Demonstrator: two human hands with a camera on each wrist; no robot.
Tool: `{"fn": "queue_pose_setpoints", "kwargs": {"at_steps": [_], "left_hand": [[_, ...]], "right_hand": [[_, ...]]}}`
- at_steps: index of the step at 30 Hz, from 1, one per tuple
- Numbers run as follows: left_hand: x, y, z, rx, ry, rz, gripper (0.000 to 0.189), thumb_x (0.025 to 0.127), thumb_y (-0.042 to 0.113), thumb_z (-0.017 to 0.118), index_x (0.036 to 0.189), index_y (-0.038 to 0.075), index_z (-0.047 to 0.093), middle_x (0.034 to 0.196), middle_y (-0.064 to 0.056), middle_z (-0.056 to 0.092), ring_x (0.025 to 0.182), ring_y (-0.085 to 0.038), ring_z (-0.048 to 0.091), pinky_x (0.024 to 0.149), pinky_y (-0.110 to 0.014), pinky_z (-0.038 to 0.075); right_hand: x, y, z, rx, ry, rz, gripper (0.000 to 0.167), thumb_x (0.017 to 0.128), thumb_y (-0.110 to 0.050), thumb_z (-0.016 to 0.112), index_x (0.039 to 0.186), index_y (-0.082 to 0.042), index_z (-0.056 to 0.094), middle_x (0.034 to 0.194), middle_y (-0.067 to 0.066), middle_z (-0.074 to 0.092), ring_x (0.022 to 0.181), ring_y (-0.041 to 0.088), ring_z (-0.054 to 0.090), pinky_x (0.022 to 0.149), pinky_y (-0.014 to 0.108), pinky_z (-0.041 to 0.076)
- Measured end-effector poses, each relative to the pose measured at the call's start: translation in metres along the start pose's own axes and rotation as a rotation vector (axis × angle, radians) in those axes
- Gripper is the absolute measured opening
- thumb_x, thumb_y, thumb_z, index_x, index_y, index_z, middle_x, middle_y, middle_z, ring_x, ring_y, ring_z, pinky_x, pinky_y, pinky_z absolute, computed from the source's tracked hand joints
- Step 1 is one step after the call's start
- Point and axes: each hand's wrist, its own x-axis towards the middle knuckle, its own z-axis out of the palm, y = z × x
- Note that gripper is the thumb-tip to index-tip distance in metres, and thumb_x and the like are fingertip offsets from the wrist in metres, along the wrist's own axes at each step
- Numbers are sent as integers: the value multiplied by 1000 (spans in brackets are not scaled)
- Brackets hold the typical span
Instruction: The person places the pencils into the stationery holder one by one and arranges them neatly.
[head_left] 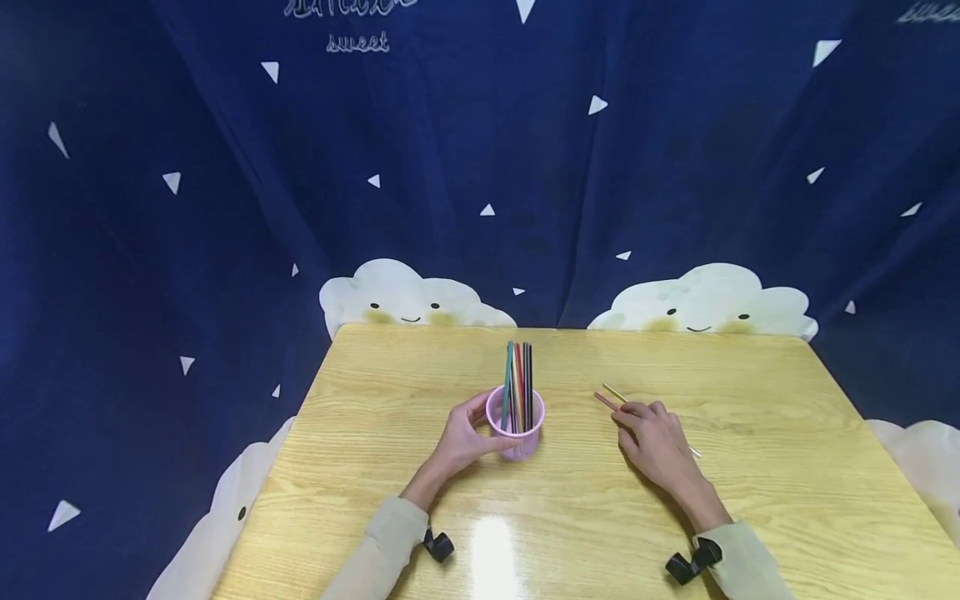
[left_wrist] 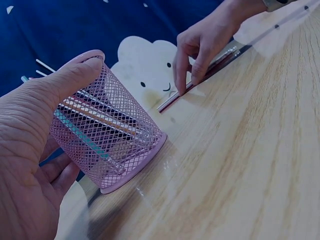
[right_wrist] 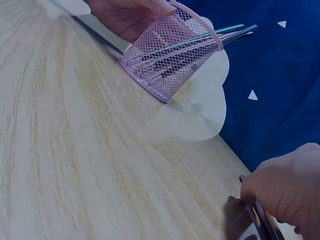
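My left hand [head_left: 459, 440] grips a pink mesh pen holder [head_left: 525, 447], thumb across the near side and fingers round the far side. The holder stands upright on the table with several thin pencils [head_left: 519, 371] in it, among them teal, red and black ones. To the right, my right hand [head_left: 658, 442] is low over the tabletop, finger and thumb pinching a reddish pencil [head_left: 605, 401]. A yellowish pencil [head_left: 614, 392] lies right beside that one, partly hidden under the hand. In the left wrist view, the pencils' lower ends [left_wrist: 116, 167] show through the mesh.
The light wood table [head_left: 570, 533] reaches back to a dark blue curtain [head_left: 465, 150] with white triangles and clouds. A cloud [head_left: 705, 300] shows just behind the back edge. Each wrist carries a small black camera [head_left: 438, 546].
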Motion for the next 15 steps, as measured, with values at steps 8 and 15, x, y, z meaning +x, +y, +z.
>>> {"fn": "queue_pose_setpoints", "kwargs": {"at_steps": [8, 15], "left_hand": [[-3, -3, 1, -12, -5, 6, 84, 72, 6, 94, 148, 10, 58, 142, -7, 66, 130, -29, 62, 115, -51, 47], [0, -2, 0, -19, -5, 9, 85, 73, 5, 94, 149, 13, 57, 143, -5, 65, 132, -27, 61, 116, -47, 46]], "right_hand": [[0, 0, 3, -38, -6, -51, 28, 93, -10, 71, 120, -3, 77, 119, 15, 73, 97, 36, 64, 67, 46, 48], [5, 6, 7, -34, 38, -136, 25, 90, -6, 72, 114, 0, 79, 110, 17, 73, 86, 36, 66, 65, 47, 55]]}}
